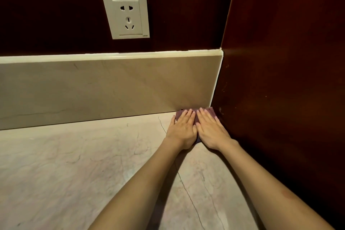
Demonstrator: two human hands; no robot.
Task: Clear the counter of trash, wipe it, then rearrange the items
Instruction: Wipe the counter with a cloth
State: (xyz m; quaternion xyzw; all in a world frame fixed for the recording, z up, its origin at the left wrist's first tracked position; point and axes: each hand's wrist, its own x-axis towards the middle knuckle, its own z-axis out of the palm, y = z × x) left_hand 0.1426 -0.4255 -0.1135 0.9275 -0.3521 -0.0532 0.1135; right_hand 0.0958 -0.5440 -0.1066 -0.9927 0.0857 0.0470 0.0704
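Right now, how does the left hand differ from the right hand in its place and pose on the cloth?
The left hand lies farther from the dark side panel; the right hand lies beside that panel. The left hand's fingers slant up to the right, while the right hand's fingers slant up to the left, so the fingertips come close. Both hands lie flat, fingers straight, and press the purple cloth onto the counter in the corner.

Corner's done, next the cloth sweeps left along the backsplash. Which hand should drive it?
Probably the left hand: it lies flat on the cloth on the open-counter side. The right hand sits beside the dark side panel and would trail.
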